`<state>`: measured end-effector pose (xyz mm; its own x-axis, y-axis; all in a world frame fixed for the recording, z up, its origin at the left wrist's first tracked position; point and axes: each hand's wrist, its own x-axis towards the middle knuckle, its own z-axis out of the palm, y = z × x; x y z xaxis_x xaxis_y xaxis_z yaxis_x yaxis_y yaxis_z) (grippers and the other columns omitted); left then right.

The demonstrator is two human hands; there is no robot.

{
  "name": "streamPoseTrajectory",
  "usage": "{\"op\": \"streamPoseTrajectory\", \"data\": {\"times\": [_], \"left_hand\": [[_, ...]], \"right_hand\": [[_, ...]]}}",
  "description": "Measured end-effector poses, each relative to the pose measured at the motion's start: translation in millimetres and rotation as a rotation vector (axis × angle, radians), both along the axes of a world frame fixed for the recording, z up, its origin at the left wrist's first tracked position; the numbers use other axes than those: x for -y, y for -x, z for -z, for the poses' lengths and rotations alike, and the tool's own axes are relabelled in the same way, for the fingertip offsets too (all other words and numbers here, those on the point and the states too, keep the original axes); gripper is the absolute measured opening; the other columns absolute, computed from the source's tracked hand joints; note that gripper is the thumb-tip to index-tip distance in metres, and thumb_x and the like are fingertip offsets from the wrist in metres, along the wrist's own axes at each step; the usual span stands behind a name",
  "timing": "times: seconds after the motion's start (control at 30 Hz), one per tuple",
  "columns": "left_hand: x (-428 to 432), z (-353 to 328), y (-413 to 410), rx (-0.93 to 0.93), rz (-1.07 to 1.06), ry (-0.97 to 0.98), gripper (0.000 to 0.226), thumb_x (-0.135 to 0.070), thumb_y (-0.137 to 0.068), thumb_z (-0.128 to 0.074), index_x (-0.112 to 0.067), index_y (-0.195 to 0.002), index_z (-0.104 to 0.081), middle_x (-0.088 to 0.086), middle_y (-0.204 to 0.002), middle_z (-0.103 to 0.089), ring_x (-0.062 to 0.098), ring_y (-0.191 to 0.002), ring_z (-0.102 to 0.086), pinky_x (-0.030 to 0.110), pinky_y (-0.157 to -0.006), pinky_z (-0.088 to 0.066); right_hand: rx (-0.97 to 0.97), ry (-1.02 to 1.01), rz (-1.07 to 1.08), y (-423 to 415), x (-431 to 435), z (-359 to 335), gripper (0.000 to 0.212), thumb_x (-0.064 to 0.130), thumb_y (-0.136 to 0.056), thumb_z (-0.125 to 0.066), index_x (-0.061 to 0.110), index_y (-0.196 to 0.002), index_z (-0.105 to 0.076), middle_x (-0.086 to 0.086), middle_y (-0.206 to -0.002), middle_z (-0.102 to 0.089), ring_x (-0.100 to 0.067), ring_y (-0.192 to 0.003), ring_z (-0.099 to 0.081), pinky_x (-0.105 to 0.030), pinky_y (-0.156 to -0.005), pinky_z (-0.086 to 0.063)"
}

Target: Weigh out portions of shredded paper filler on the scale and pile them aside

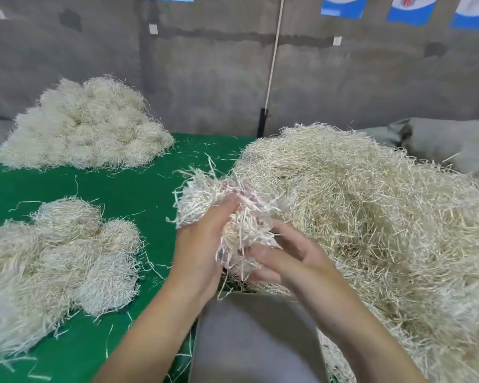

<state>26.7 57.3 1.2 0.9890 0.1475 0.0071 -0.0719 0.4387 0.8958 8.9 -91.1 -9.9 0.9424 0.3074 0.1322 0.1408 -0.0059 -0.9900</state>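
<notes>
Backdrop: grey wall with a white cord hanging down it; green table below, strewn with stray shreds.
Scale: flat grey pan at the near edge, apparently the scale; no display shows.
Clump: one wad of filler, held just above the scale's far edge.
Left hand: fingers curled round the clump from its left side.
Right hand: cups the clump from the right and beneath, fingers bent in.
Key relation: the scale lies straight below and toward the person from the clump. Both hands are equally near, so a short lowering should land it.
Heap: one, right of the scale, touching it.
Piles: two, left of the scale, one near and one far.
Near pile's wads: several, too merged to count.
</notes>
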Motion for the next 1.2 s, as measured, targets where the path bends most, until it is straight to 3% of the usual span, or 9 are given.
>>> {"op": "streamPoseTrajectory", "data": {"times": [0.13, 0.23, 0.33, 0.47, 0.63, 0.73, 0.93, 1.07, 1.2], "left_hand": [[-25.7, -15.4, 6.4, 0.046, -0.109, -0.442, 0.034, -0.052, -0.051, -0.079, -0.027, -0.072, -0.071, -0.029, -0.063, -0.066, -0.009, -0.063, -0.06, 0.018, -0.087, -0.043], [-18.9, -17.2, 15.9, 0.091, 0.336, -0.956, 0.032, -0.055, -0.069, -0.077, -0.052, -0.097, -0.063, -0.026, -0.091, -0.071, 0.0, -0.067, -0.066, 0.018, -0.062, -0.055], [6.1, 18.4, 21.2, -0.066, 0.668, -1.514, 0.099, -0.069, -0.063, -0.071, -0.055, -0.145, -0.016, -0.027, -0.151, -0.029, 0.01, -0.121, -0.053, 0.036, -0.098, -0.048], [11.1, 37.3, 24.9, 0.077, 0.633, -1.721, 0.119, -0.069, -0.062, -0.074, -0.05, -0.147, 0.008, -0.018, -0.158, 0.0, 0.014, -0.147, -0.01, 0.043, -0.114, -0.026], [-4.9, 17.9, 21.2, 0.155, 0.733, -1.78, 0.127, -0.059, -0.062, -0.076, -0.06, -0.134, 0.028, -0.035, -0.148, 0.021, 0.013, -0.139, -0.027, 0.038, -0.101, -0.038], [-12.1, 8.9, 13.9, 0.133, 0.82, -1.661, 0.127, -0.066, -0.052, -0.081, -0.075, -0.125, 0.022, -0.056, -0.122, 0.008, -0.002, -0.077, -0.052, 0.019, -0.062, -0.04], [-18.7, 28.4, -5.8, 0.363, 0.993, -1.499, 0.055, -0.053, -0.082, -0.066, -0.066, -0.126, -0.036, -0.055, -0.124, -0.033, -0.027, -0.109, -0.039, 0.013, -0.098, -0.034], [-14.5, 31.8, -20.3, 0.388, 1.105, -1.436, 0.033, -0.032, -0.091, -0.056, -0.059, -0.11, -0.054, -0.047, -0.106, -0.049, -0.019, -0.085, -0.054, 0.013, -0.061, -0.048], [-31.9, 31.4, -31.6, 0.378, 1.13, -1.325, 0.033, -0.053, -0.084, -0.062, -0.063, -0.114, -0.05, -0.056, -0.111, -0.042, -0.032, -0.093, -0.046, -0.005, -0.064, -0.041]], "right_hand": [[0.054, -0.228, 0.226, 8.5, 42.4, 6.4, 0.039, 0.054, -0.068, -0.077, 0.024, -0.094, -0.076, -0.007, -0.104, -0.074, -0.026, -0.093, -0.072, -0.027, -0.06, -0.057], [0.019, -0.275, 0.385, 9.3, 59.4, 17.1, 0.023, 0.038, -0.076, -0.064, 0.023, -0.088, -0.076, -0.011, -0.099, -0.073, -0.023, -0.084, -0.071, -0.027, -0.056, -0.055], [-0.008, -0.158, 0.427, 10.7, 58.8, 29.4, 0.016, 0.03, -0.085, -0.061, 0.024, -0.091, -0.075, -0.005, -0.099, -0.074, -0.018, -0.089, -0.072, -0.03, -0.069, -0.053], [0.014, 0.208, 0.416, 15.4, 51.3, 38.9, 0.019, 0.032, -0.089, -0.062, 0.042, -0.106, -0.063, 0.032, -0.097, -0.067, 0.017, -0.089, -0.061, -0.007, -0.068, -0.046], [0.007, 0.317, 0.46, 13.5, 51.0, 41.2, 0.028, 0.031, -0.092, -0.064, 0.037, -0.118, -0.058, 0.023, -0.115, -0.057, 0.029, -0.089, -0.051, 0.005, -0.06, -0.038], [0.037, 0.271, 0.466, 14.1, 51.2, 39.6, 0.024, 0.034, -0.09, -0.064, 0.042, -0.113, -0.062, 0.024, -0.115, -0.062, 0.021, -0.097, -0.056, 0.0, -0.067, -0.045], [0.144, 0.442, 0.292, 30.5, 53.8, 41.3, 0.029, 0.056, -0.088, -0.057, 0.064, -0.116, -0.055, 0.035, -0.118, -0.06, 0.01, -0.112, -0.056, -0.014, -0.088, -0.046], [0.176, 0.754, 0.072, 32.1, 48.9, 41.7, 0.043, 0.07, -0.078, -0.046, 0.06, -0.12, -0.054, 0.046, -0.123, -0.047, 0.018, -0.113, -0.048, -0.004, -0.086, -0.038], [0.147, 0.802, -0.001, 31.9, 43.1, 38.7, 0.035, 0.054, -0.086, -0.062, 0.07, -0.113, -0.046, 0.062, -0.121, -0.03, 0.031, -0.115, -0.035, 0.005, -0.09, -0.028]]}}
